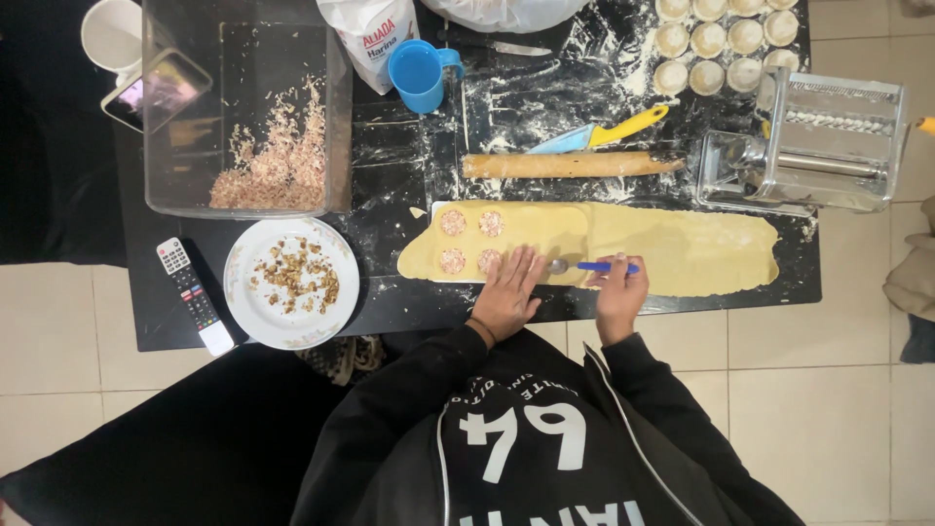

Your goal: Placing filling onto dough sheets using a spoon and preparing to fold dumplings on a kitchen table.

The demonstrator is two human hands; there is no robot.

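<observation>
Dough sheet (672,248) lies along table's (390,302) near edge w/ four filling mounds (471,241); left hand (508,288) flat, holding nothing, right hand (620,290) gripping blue spoon (594,266), prob. empty; pressing could tear dough.

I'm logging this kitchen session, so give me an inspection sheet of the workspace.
Surface: black table, heavily floured.
Job's things: dough sheet with four filling mounds; blue-handled spoon.
Clutter: clear tub of filling, plate of chopped nuts, rolling pin, pasta machine, blue cup, flour bag, remote, dough rounds.
Grippers: left hand flat on dough; right hand holds spoon.
Cables: nothing seen.
Surroundings: tiled floor.
</observation>
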